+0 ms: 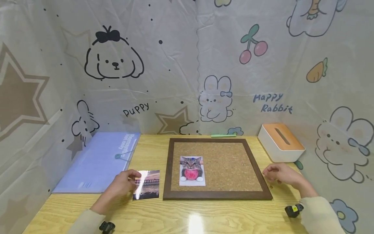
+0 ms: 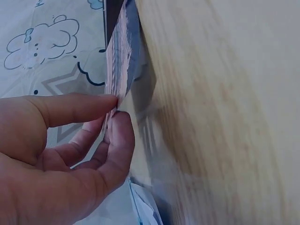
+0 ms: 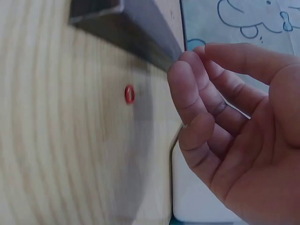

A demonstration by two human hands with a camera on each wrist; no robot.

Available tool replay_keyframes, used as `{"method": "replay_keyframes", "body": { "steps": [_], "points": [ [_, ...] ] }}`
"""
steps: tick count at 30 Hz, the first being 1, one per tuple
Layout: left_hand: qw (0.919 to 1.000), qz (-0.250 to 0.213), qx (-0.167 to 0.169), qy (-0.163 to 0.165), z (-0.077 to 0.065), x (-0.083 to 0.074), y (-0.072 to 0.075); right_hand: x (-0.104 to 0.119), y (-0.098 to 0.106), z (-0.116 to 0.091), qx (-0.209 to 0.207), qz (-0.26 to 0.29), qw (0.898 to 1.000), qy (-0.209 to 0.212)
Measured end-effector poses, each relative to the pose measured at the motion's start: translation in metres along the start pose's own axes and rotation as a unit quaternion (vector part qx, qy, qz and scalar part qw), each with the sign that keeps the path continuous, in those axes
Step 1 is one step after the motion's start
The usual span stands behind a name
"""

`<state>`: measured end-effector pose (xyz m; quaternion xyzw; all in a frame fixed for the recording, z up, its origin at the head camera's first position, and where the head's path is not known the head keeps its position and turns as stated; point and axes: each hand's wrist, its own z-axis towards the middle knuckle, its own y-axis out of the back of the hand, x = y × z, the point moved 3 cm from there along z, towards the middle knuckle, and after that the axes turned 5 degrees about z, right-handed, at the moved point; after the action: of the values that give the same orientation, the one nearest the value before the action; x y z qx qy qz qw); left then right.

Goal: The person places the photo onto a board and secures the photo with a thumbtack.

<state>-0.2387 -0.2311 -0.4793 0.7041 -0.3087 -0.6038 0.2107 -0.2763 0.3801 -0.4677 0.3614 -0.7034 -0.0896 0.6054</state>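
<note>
My left hand (image 1: 124,184) pinches a glossy photo (image 1: 151,183) by its left edge, between thumb and fingers. The photo shows a pinkish sky over a dark shore, and it appears edge-on in the left wrist view. To its right lies a corkboard (image 1: 228,169) with a dark brown frame. A cat photo (image 1: 191,178) lies on the left part of the cork. Beside the frame's right edge is my right hand (image 1: 280,175), its fingers loosely bent and holding nothing. The fingertips are very near the frame; whether they touch it I cannot tell.
A translucent blue document folder (image 1: 93,162) lies at the left. Behind the corkboard is a green pen-like stick (image 1: 223,136). At the back right stands a white tissue box (image 1: 270,146) with an orange top. A small red object (image 3: 129,94) lies near the frame's right side.
</note>
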Motion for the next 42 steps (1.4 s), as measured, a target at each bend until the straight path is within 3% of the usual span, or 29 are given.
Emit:
{"method": "replay_keyframes", "body": {
  "steps": [10, 17, 32, 42],
  "points": [
    [0.9959, -0.084, 0.027, -0.021, -0.002, -0.003, 0.007, -0.019, 0.004, -0.013, 0.013, -0.018, 0.999, -0.031],
    [0.9931, -0.110, 0.030, -0.028, -0.002, -0.007, 0.008, -0.023, -0.001, -0.015, 0.030, -0.019, 0.999, -0.039],
    [0.9930, -0.116, 0.020, -0.012, 0.003, -0.011, 0.010, -0.021, -0.002, -0.013, 0.000, -0.036, 0.999, -0.039],
    [0.9903, -0.138, 0.004, -0.018, 0.007, -0.018, 0.019, -0.006, 0.009, -0.007, -0.062, -0.064, 0.995, -0.036]
  ]
}}
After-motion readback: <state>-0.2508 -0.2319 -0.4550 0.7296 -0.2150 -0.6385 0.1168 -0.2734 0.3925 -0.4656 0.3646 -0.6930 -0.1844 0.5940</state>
